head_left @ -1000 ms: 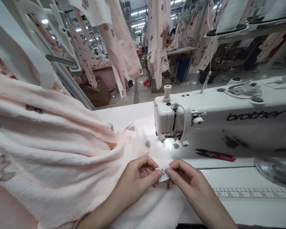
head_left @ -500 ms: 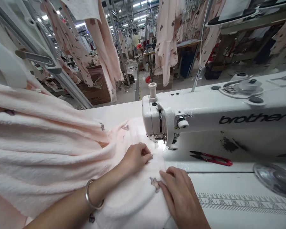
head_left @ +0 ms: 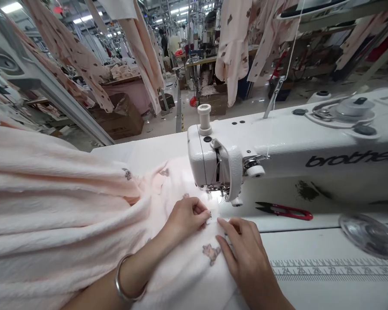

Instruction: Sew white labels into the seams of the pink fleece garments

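My left hand (head_left: 186, 215) is closed in a pinch on a small white label (head_left: 211, 216), pressed onto pale pink printed fabric (head_left: 67, 215) just in front of the sewing machine's presser foot (head_left: 217, 192). My right hand (head_left: 242, 245) lies flat on the fabric beside it, fingers stretched toward the label. The white Brother sewing machine (head_left: 294, 146) stands behind both hands. A silver bangle (head_left: 124, 282) circles my left wrist.
Red thread snips (head_left: 286, 210) lie on the machine bed to the right. A printed ruler strip (head_left: 336, 268) runs along the white table. A clear round disc (head_left: 368, 234) sits at far right. Pink garments (head_left: 233, 38) hang overhead; other workstations stand behind.
A second ago both hands held the label up near me. They have moved forward to the presser foot; the left now pins the label down and the right lies flat on the fabric.
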